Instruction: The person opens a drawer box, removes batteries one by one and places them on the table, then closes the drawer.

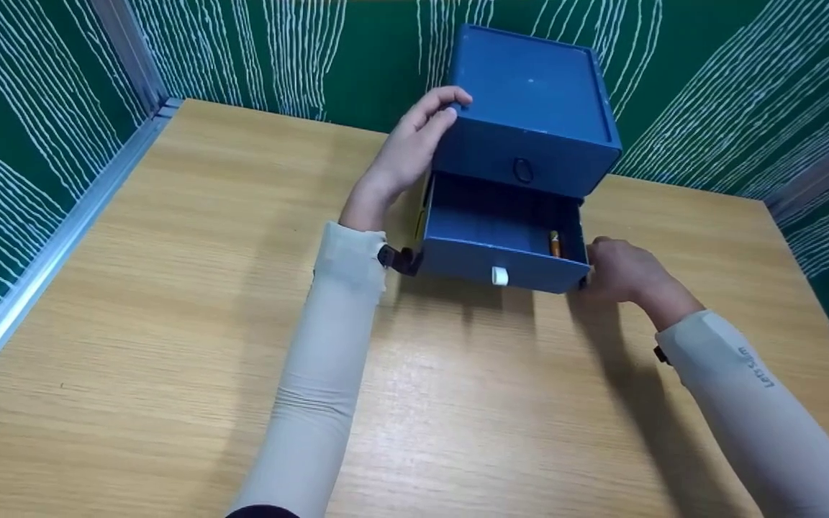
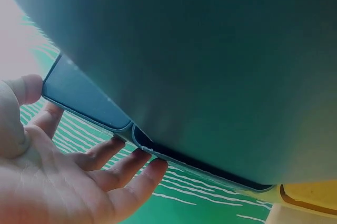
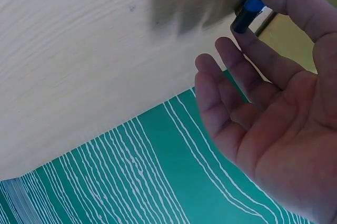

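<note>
A blue drawer cabinet (image 1: 537, 83) stands at the back of the table, with its lower drawer (image 1: 458, 252) pulled out. An orange battery (image 1: 555, 243) lies inside that drawer, near its right wall. My left hand (image 1: 411, 144) rests at the cabinet's upper left corner; in the left wrist view its fingertips (image 2: 156, 167) are spread along the edge and the thumb touches the corner. Low beside the drawer's right front corner is my right hand (image 1: 623, 270). Its thumb and index finger pinch a black-and-blue battery (image 3: 248, 13), hidden in the head view; the other fingers are loosely bent.
The upper drawer, closed, has a dark ring handle (image 1: 523, 170), and the lower one a white knob (image 1: 500, 276). Yellow parts (image 2: 310, 195) show low on the cabinet. Green walls (image 1: 378, 65) with white lines border the wooden table (image 1: 170, 324).
</note>
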The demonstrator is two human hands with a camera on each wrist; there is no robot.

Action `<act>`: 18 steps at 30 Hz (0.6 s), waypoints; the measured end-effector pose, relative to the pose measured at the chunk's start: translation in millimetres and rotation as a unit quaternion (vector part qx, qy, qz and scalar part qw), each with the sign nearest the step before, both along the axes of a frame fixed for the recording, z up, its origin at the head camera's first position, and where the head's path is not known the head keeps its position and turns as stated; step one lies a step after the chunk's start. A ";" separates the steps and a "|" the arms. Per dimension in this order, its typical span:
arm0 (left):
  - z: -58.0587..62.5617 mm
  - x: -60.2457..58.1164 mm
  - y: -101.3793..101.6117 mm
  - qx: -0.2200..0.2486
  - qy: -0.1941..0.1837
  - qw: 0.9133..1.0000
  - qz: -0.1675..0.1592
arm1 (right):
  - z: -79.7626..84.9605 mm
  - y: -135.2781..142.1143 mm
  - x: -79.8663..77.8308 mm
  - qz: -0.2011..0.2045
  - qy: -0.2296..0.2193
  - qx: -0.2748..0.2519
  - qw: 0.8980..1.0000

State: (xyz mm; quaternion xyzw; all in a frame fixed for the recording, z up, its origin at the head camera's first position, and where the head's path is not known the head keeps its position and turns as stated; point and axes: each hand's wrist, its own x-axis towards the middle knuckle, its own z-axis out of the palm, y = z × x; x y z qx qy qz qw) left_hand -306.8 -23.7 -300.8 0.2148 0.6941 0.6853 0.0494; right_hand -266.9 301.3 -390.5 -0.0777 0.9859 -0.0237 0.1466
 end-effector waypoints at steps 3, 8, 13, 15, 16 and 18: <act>0.3 0.0 -0.1 -0.002 -0.004 1.000 0.001 | -1.9 0.4 -0.9 -0.003 -0.002 0.007 1.000; 0.7 -0.4 -0.7 -0.002 -0.003 1.000 0.000 | -3.5 0.1 -0.8 -0.010 -0.005 0.018 1.000; 1.4 0.1 -0.4 -0.006 0.003 1.000 0.001 | -5.2 -0.3 0.3 -0.009 0.004 0.018 1.000; 1.4 0.1 -0.5 -0.007 0.002 1.000 0.001 | -5.9 -0.4 0.9 -0.005 0.011 0.019 1.000; 1.2 0.0 -0.5 -0.006 0.001 1.000 0.001 | -6.2 -0.3 1.1 -0.003 0.015 0.020 1.000; 0.5 -0.1 -0.5 -0.006 0.007 1.000 0.000 | -6.5 0.1 1.4 0.001 0.016 0.025 1.000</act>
